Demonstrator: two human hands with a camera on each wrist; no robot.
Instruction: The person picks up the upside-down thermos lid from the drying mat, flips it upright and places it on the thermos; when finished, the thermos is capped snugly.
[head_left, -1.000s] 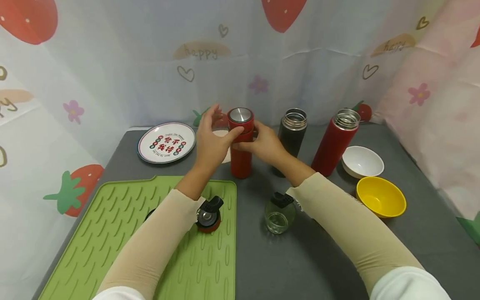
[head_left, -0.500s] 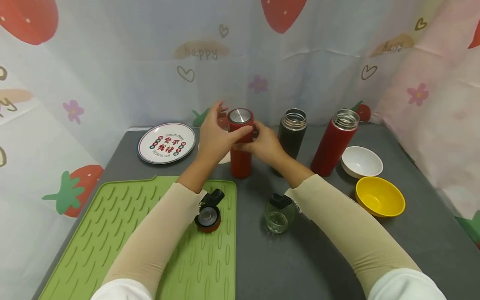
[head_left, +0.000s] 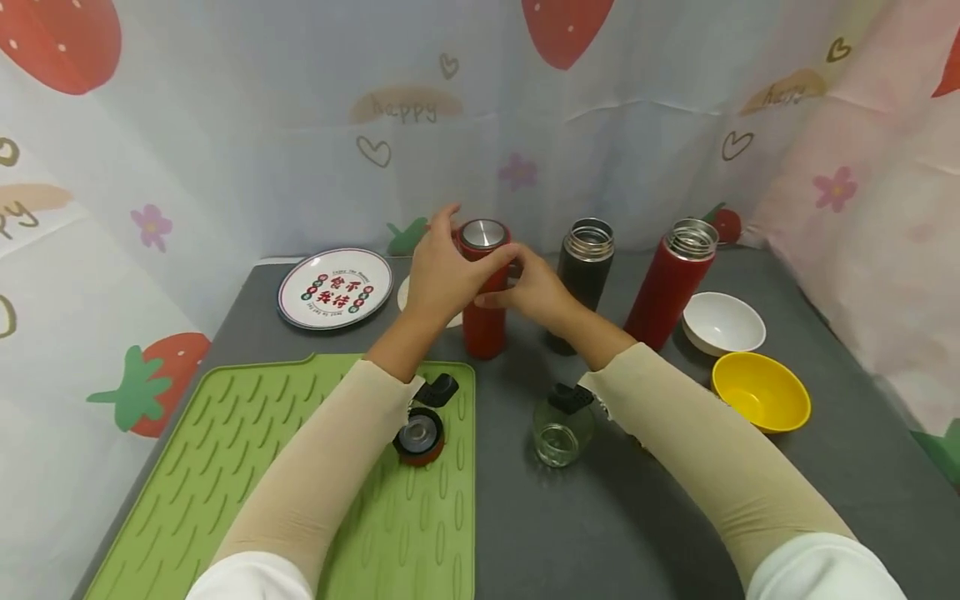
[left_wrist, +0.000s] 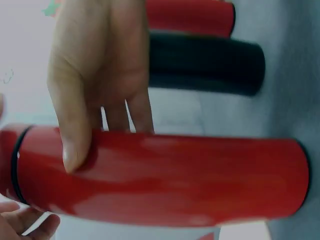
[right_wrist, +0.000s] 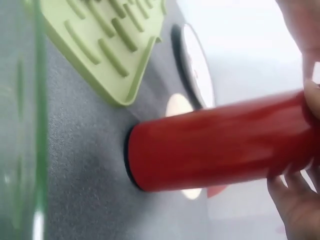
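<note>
A red flask (head_left: 482, 321) with a silver-topped cap (head_left: 483, 235) stands upright on the grey table (head_left: 637, 517), behind the green mat. My left hand (head_left: 442, 275) grips the cap end, thumb across its front and fingers behind. In the left wrist view the thumb (left_wrist: 70, 145) presses the red flask (left_wrist: 175, 175) near the cap's black seam. My right hand (head_left: 534, 292) holds the flask just below the cap from the right. The right wrist view shows the red flask (right_wrist: 220, 145) with my fingers (right_wrist: 300, 200) curled under its top end.
A black flask (head_left: 583, 271) and an open red flask (head_left: 670, 283) stand to the right. Beyond them are a white bowl (head_left: 723, 323) and a yellow bowl (head_left: 760, 392). A printed plate (head_left: 335, 287) lies back left. A loose lid (head_left: 420, 433) rests on the green mat (head_left: 247, 467); a glass jar (head_left: 558, 429) sits nearby.
My left hand has turned a little round the cap, its thumb reaching further right. The flask stands in the same place and my right hand keeps its hold.
</note>
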